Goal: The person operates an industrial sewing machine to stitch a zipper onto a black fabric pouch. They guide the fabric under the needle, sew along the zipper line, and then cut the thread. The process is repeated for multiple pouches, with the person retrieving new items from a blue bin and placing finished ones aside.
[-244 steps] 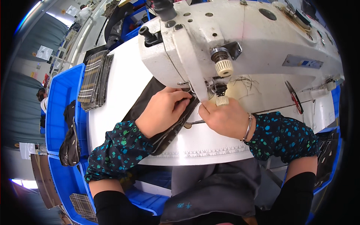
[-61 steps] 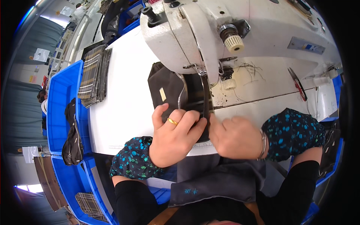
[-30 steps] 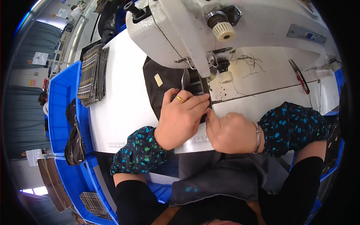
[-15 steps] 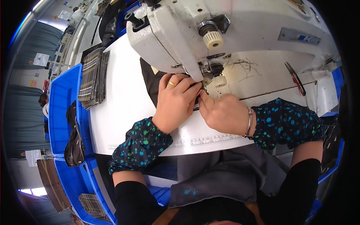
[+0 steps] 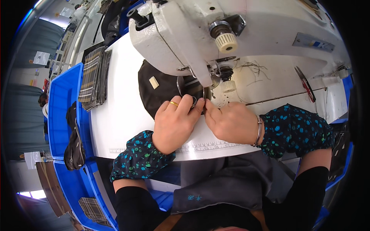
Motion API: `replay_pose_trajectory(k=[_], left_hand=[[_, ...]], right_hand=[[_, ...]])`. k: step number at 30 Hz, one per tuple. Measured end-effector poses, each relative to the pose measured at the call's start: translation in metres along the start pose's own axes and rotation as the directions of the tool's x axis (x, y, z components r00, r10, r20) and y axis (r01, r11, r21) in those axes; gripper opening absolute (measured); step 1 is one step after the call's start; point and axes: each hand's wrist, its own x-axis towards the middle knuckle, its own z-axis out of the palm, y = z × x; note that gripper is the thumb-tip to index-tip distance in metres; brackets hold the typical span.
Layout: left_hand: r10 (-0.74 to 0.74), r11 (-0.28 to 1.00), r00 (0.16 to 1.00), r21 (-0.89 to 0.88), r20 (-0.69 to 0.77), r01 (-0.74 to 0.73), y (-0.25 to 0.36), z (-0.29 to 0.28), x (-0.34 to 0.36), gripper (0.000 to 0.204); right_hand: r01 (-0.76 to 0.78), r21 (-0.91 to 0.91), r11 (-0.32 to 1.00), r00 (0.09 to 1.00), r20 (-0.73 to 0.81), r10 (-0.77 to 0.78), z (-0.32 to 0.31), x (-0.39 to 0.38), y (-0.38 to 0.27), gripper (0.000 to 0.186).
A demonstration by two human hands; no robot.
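Note:
A dark brown fabric piece [image 5: 150, 96] with a metal zipper [image 5: 178, 85] and a small cream label [image 5: 153, 82] lies under the needle area of the white sewing machine [image 5: 172, 46]. My left hand [image 5: 173, 125], with a gold ring, has its fingers curled on the piece's near edge beside the zipper. My right hand [image 5: 231, 121] pinches that edge just right of the left fingertips, below the presser foot, which is mostly hidden behind the machine's head. The exact grip of the fingertips is small.
Stacked plaid pieces [image 5: 91, 77] lie left on the white table [image 5: 115, 138]. Blue bins [image 5: 58, 111] stand at the left, one draped with dark zippered pieces [image 5: 72, 140]. Red-handled scissors [image 5: 310, 92] and loose threads [image 5: 252, 69] lie right. Another person [image 5: 43, 99] is at the far left.
Over the last seconds the dark piece has turned and shifted left. In the last half second both hands have moved down toward me with it, showing more fabric and the label.

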Motion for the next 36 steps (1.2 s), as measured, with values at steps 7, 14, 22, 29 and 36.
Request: replay_pose_trajectory(k=[7, 14, 22, 29, 36], left_hand=[[0.091, 0.989, 0.992, -0.106, -0.082, -0.100, -0.005, 0.011, 0.000, 0.036], [0.052, 0.990, 0.990, -0.121, -0.131, -0.068, -0.004, 0.019, 0.003, 0.041], [-0.024, 0.952, 0.992, -0.306, -0.128, -0.016, -0.008, 0.025, 0.009, 0.043], [-0.021, 0.917, 0.998, -0.399, -0.063, -0.006, -0.013, 0.025, 0.009, 0.046], [-0.050, 0.944, 0.998, -0.329, -0.028, 0.038, -0.016, 0.023, 0.021, 0.046]], right_hand=[[0.017, 0.048, 0.999, 0.999, -0.039, -0.015, 0.001, 0.000, -0.004, 0.018], [0.019, 0.076, 0.997, 0.999, -0.050, -0.015, 0.001, 0.000, -0.004, 0.017], [-0.003, 0.045, 0.999, 0.999, 0.050, 0.001, -0.003, -0.002, -0.004, 0.030], [-0.008, 0.114, 0.994, 1.000, -0.027, 0.011, -0.003, 0.002, -0.003, 0.022], [-0.092, 0.076, 0.993, 0.996, 0.011, 0.091, -0.001, 0.011, 0.006, 0.023]])
